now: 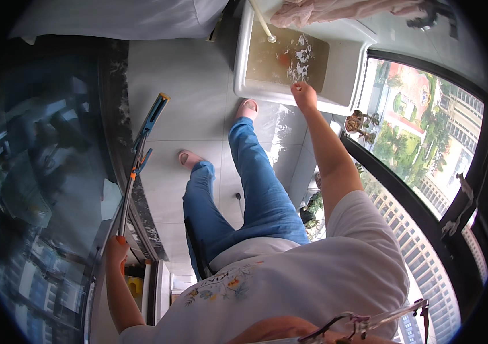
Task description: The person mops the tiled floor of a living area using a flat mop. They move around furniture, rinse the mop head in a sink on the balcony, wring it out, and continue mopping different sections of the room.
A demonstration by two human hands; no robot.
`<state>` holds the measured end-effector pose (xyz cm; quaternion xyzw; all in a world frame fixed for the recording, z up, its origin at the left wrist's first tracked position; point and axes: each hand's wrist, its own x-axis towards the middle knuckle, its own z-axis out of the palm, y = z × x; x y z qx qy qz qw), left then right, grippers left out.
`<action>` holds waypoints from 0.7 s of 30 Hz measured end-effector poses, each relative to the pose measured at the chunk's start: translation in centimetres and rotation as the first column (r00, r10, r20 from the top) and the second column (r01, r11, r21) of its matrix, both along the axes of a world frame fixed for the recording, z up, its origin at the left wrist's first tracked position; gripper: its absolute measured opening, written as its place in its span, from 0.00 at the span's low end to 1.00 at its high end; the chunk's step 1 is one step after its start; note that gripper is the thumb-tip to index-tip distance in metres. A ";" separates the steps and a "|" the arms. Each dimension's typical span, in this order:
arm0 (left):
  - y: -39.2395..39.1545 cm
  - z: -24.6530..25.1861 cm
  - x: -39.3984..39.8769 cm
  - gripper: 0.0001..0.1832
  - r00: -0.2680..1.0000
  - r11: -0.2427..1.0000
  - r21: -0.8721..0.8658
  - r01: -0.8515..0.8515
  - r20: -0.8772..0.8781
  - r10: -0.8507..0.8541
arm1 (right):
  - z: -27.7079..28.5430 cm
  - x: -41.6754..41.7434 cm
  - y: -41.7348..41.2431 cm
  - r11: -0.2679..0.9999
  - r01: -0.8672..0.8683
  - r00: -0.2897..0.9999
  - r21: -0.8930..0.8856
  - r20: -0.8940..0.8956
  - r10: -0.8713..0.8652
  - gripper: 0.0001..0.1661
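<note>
My left hand (117, 250) grips the orange handle of a sponge mop (131, 185), whose blue head with a yellowish sponge points away from me over the floor. My right hand (304, 95), fingers curled, is at the near rim of a white utility sink (265, 89); whether it holds anything small cannot be told. Murky water (287, 60) stands in the sink, with bright reflections and a blurred reddish patch in it. A cream-coloured pipe (262, 21) reaches down over the basin.
Pink cloth (313, 13) lies beyond the sink. Potted plants (354, 121) stand by the window at right. A dark-framed glass door (46, 150) is at left, with a marbled sill. Grey floor tiles (184, 94) lie under my pink slippers (247, 109). Pale fabric (119, 19) hangs at top left.
</note>
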<state>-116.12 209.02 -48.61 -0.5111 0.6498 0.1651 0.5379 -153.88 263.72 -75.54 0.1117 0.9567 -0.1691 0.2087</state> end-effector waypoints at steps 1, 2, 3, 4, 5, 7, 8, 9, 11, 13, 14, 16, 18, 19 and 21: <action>0.2 -1.3 -0.4 0.12 1.000 1.000 -0.008 -0.014 0.010 0.014 | -0.4 -1.6 1.4 0.999 -0.010 0.997 0.040 0.078 0.007 0.17; 0.5 -2.5 -0.7 0.12 0.999 1.000 -0.016 -0.027 0.021 0.027 | -1.0 -3.1 2.4 0.996 -0.045 0.989 0.079 0.145 0.033 0.16; 1.2 -3.6 -1.0 0.12 0.999 0.999 -0.025 -0.040 0.035 0.041 | -1.8 -4.5 3.0 0.990 -0.084 0.975 0.114 0.214 0.058 0.16; 1.6 -4.2 -2.3 0.13 0.992 0.995 -0.027 -0.096 0.082 0.098 | -2.7 -5.6 3.2 0.984 -0.119 0.968 0.134 0.237 0.085 0.16; 2.3 -4.4 -3.3 0.13 0.992 0.997 -0.040 -0.066 0.108 0.070 | -3.9 -6.7 3.4 0.976 -0.153 0.959 0.152 0.263 0.110 0.16; 3.1 -4.8 -4.6 0.13 0.988 0.998 -0.068 0.010 0.155 0.001 | -6.7 -8.8 3.5 0.956 -0.239 0.942 0.169 0.277 0.187 0.15; 1.8 -5.4 -2.7 0.13 0.992 1.000 -0.020 0.007 0.129 -0.004 | -8.4 -9.7 3.4 0.941 -0.293 0.932 0.170 0.272 0.241 0.15; 2.3 -5.4 -3.0 0.13 0.988 0.999 -0.040 0.036 0.151 -0.030 | -10.2 -10.2 3.3 0.921 -0.349 0.918 0.174 0.262 0.299 0.16; 3.3 -6.1 -5.1 0.12 0.983 0.996 -0.057 0.064 0.176 -0.053 | -14.3 -11.4 3.6 0.910 -0.377 0.913 0.174 0.236 0.333 0.16; 4.4 -6.0 -6.0 0.11 0.974 0.995 -0.075 0.065 0.222 -0.047 | -17.6 -12.1 3.3 0.897 -0.405 0.900 0.179 0.252 0.356 0.16; 4.8 -6.0 -6.4 0.10 0.967 0.993 -0.091 0.080 0.247 -0.055 | -19.0 -12.8 2.9 0.891 -0.413 0.893 0.188 0.275 0.356 0.16; 4.5 -6.1 -6.3 0.09 0.965 0.992 -0.112 0.058 0.262 -0.027 | -20.6 -13.9 2.1 0.892 -0.401 0.890 0.207 0.317 0.327 0.17; 4.3 -6.6 -6.3 0.09 0.955 0.984 -0.118 0.131 0.281 -0.093 | -21.8 -14.5 1.6 0.906 -0.343 0.912 0.248 0.317 0.258 0.16; 4.5 -6.5 -6.2 0.08 0.948 0.979 -0.122 0.161 0.296 -0.119 | -22.4 -14.5 1.7 0.909 -0.321 0.919 0.265 0.321 0.230 0.16; 4.1 -6.3 -6.5 0.08 0.943 0.981 -0.096 0.170 0.303 -0.134 | -23.3 -14.4 2.0 0.917 -0.304 0.928 0.259 0.298 0.223 0.18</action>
